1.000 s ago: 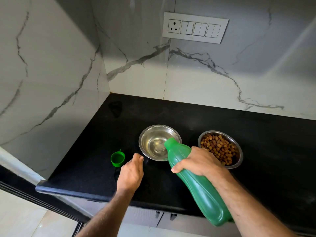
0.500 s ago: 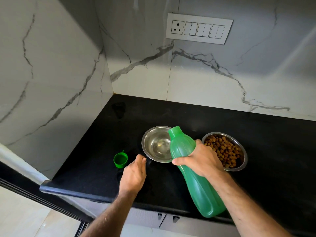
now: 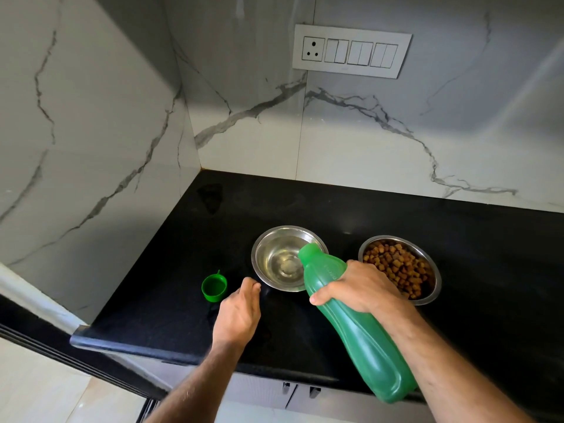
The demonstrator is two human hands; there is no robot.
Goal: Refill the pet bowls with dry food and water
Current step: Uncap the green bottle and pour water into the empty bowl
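The green bottle is lying steeply tilted, its long axis running from the base low near the viewer at the counter's front edge up and away to the left, with the uncapped mouth pointing down over the right rim of the steel water bowl; clear water is sitting in the bottom of that bowl; just to the right a second steel bowl is holding brown kibble, and a green cap is standing open side up to the left of the water bowl; everything is resting on a black stone counter set into a corner of white marble-veined walls, with a white switch plate mounted on the back wall; the right hand is grasping the bottle around its upper body, thumb on the near side; the left hand is hovering low over the counter between cap and water bowl, fingers loosely curled and holding nothing, touching neither.
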